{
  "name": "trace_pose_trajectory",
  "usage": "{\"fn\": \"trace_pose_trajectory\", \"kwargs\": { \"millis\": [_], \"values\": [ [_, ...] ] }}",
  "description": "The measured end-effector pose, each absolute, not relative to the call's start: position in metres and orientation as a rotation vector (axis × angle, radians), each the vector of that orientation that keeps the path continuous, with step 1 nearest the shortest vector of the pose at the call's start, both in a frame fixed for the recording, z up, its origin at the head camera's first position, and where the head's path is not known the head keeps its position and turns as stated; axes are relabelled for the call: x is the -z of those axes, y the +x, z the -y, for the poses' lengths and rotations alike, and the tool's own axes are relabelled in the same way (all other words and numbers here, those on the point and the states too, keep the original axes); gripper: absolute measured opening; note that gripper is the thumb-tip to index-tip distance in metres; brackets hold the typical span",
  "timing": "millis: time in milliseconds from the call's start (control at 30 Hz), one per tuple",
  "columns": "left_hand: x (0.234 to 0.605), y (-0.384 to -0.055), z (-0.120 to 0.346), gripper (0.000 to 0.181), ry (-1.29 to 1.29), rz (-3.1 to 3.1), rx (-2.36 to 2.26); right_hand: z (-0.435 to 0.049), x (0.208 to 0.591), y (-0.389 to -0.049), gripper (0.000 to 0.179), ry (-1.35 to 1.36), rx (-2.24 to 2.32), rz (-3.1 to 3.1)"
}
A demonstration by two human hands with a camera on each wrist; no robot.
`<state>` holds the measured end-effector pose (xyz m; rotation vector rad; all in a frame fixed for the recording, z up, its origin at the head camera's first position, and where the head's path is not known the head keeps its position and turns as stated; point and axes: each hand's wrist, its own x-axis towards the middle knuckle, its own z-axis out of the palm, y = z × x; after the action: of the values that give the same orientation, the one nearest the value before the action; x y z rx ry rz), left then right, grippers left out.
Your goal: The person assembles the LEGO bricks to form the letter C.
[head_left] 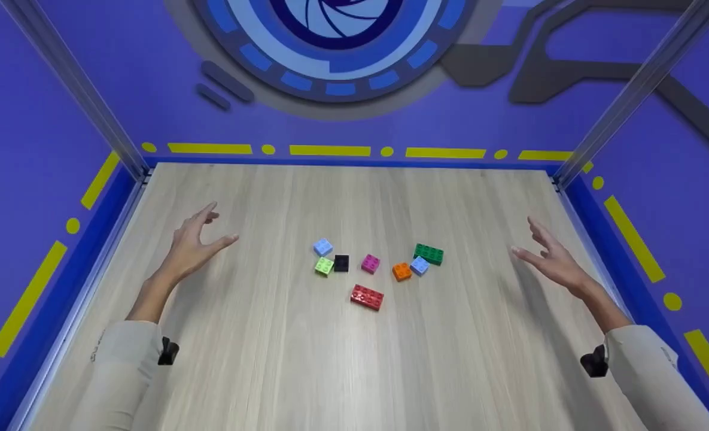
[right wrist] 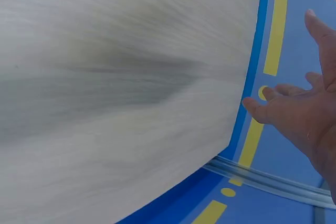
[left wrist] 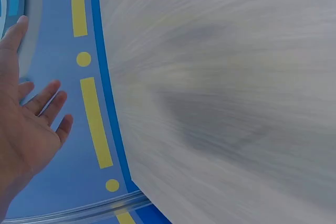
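Note:
Several toy building bricks lie loose around the middle of the table. On the left of the group are a light blue brick (head_left: 323, 246), a lime green brick (head_left: 324, 266) and a black brick (head_left: 341, 263). A magenta brick (head_left: 370, 263) lies centrally, with a longer red brick (head_left: 367, 297) nearer me. To the right are an orange brick (head_left: 401, 271), a second light blue brick (head_left: 419, 266) and a longer green brick (head_left: 429, 254). My left hand (head_left: 192, 246) hovers left of them, fingers spread, holding nothing. Off to the right, my right hand (head_left: 553, 261) is likewise raised with nothing held.
The wood-grain table (head_left: 306, 371) is enclosed by a blue back wall (head_left: 151, 90) and blue side walls with yellow markings. Metal posts (head_left: 82, 87) rise at both back corners. A black clip-like piece (head_left: 167, 351) sits at the left cuff, another (head_left: 595, 361) at the right.

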<state>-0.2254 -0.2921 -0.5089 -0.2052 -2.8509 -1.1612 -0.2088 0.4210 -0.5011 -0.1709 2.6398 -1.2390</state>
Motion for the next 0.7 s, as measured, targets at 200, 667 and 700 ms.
{"fn": "trace_pose_trajectory", "kwargs": {
  "millis": [200, 667, 700],
  "values": [
    [0.514, -0.225, 0.282, 0.084, -0.250, 2.832, 1.262, -0.422, 0.510, -0.202, 0.079, -0.178, 1.236, -2.638],
    [0.529, -0.220, 0.254, 0.072, -0.394, 2.786, 1.358, -0.392, 0.532, -0.184, 0.058, -0.327, 1.406, -2.578],
    [0.531, -0.219, 0.251, 0.070, -0.412, 2.783, 1.360, -0.388, 0.534, -0.183, 0.058, -0.342, 1.434, -2.558]
  ]
}}
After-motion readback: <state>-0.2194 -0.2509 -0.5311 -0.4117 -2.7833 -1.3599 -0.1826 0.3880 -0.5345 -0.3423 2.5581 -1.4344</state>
